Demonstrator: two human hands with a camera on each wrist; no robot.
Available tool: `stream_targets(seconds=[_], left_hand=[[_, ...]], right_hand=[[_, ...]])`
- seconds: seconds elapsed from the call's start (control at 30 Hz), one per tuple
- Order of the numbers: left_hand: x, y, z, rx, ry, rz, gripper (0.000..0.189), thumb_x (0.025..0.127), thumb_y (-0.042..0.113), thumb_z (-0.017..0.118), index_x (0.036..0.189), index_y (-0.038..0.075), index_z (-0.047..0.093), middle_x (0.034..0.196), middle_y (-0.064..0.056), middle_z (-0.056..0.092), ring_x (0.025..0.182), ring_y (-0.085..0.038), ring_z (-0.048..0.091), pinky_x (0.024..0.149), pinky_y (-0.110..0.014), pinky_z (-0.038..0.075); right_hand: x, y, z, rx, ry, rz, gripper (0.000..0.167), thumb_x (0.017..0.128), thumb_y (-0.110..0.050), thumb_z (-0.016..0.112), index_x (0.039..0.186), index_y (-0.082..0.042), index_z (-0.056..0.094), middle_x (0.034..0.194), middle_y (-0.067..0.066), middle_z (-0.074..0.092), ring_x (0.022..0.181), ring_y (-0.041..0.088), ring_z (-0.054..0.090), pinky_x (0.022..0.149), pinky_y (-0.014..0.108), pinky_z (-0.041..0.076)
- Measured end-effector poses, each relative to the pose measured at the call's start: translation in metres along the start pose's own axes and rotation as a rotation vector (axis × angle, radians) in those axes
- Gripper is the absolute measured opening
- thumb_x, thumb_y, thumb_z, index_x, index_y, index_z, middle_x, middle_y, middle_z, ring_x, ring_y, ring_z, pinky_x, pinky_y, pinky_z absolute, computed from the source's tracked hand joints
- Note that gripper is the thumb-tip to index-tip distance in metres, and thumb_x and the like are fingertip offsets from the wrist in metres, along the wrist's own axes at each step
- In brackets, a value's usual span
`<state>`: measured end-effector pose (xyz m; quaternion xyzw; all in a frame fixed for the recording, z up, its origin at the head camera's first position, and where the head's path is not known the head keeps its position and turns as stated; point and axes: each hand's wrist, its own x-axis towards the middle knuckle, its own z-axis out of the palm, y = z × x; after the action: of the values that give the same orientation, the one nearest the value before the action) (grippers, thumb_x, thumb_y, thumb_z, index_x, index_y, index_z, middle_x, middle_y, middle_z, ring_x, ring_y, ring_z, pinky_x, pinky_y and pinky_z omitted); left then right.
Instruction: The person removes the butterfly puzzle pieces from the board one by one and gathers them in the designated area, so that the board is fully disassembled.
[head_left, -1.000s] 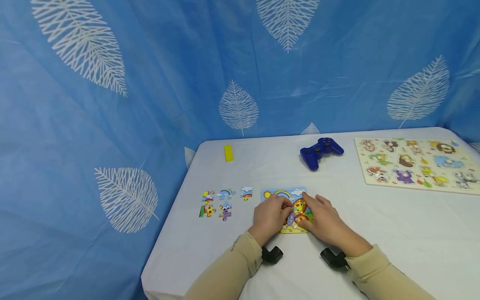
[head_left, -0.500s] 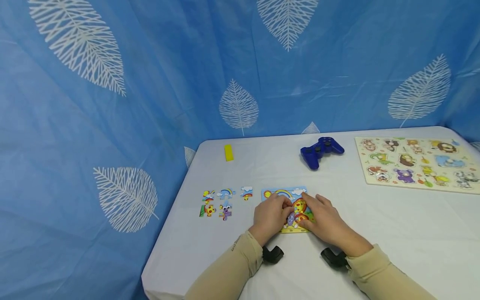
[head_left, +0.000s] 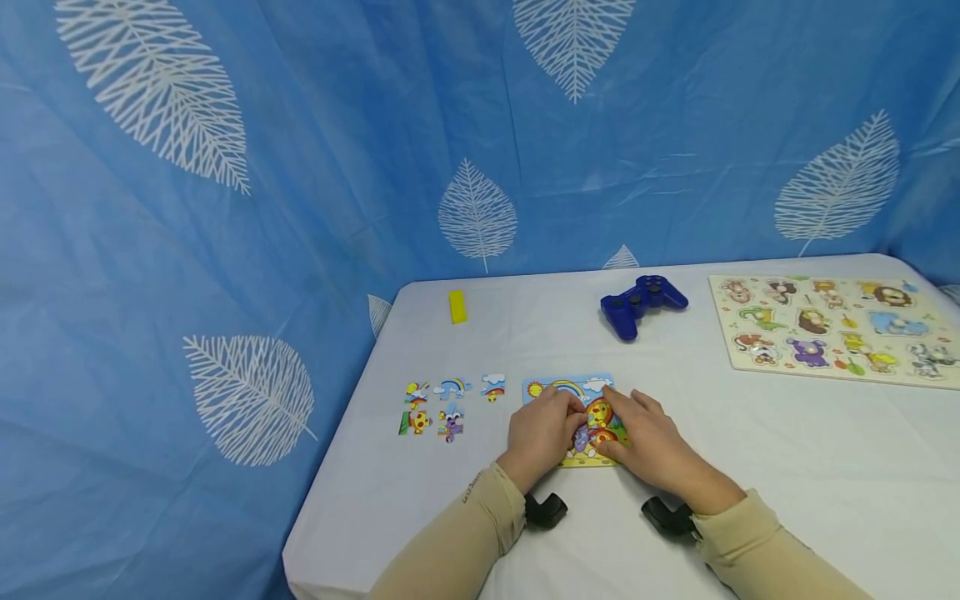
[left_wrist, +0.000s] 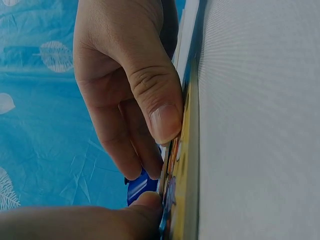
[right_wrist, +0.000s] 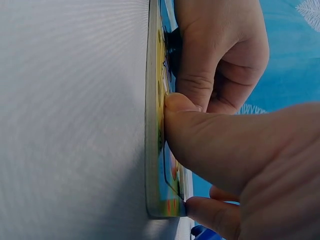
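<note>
A small jigsaw puzzle board (head_left: pixel 609 461) with a rainbow scene lies on the white table, partly hidden under both hands. My left hand (head_left: pixel 542 427) is over its left part, fingers curled. Its thumb (left_wrist: pixel 166 120) and fingers appear to pinch a puzzle piece (left_wrist: pixel 165 167) at the board's surface; most of that piece is hidden. My right hand (head_left: pixel 654 439) rests on the board's right part with thumb and index finger spread. In the right wrist view its thumb (right_wrist: pixel 182 120) presses on the picture beside the left hand.
Several loose puzzle pieces (head_left: pixel 452 423) lie left of the board. Behind are a yellow block (head_left: pixel 457 307) and a blue game controller (head_left: pixel 636 306). A large animal peg puzzle (head_left: pixel 840 331) lies at the right. A blue leaf-patterned curtain (head_left: pixel 345 167) hangs behind the table (head_left: pixel 375 517).
</note>
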<state>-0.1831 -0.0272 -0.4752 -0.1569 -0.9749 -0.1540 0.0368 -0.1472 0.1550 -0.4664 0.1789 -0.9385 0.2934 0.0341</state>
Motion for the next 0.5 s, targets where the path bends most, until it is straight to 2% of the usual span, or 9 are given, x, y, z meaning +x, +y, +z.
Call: stream_targets(seconds=[0.33, 0.5], left_hand=[[-0.0031, 0.0005, -0.0031, 0.014, -0.011, 0.015, 0.016, 0.099, 0.045, 0.066, 0.104, 0.030, 0.070, 0.093, 0.015, 0.060, 0.070, 0.001, 0.054, 0.059, -0.020, 0.044], [-0.0048, 0.0002, -0.0043, -0.018, -0.011, 0.014, 0.015, 0.100, 0.044, 0.066, 0.105, 0.030, 0.070, 0.093, 0.015, 0.061, 0.069, 0.001, 0.053, 0.059, -0.020, 0.043]], right_hand=[[-0.0007, 0.0015, 0.0011, -0.009, 0.002, -0.007, 0.076, 0.087, -0.020, 0.083, 0.149, 0.006, 0.046, 0.149, 0.026, 0.052, 0.135, 0.064, 0.039, 0.098, 0.078, 0.037], [-0.0007, 0.0009, 0.0004, -0.010, 0.005, -0.010, 0.076, 0.088, -0.020, 0.083, 0.149, 0.006, 0.046, 0.149, 0.026, 0.052, 0.134, 0.064, 0.040, 0.098, 0.078, 0.037]])
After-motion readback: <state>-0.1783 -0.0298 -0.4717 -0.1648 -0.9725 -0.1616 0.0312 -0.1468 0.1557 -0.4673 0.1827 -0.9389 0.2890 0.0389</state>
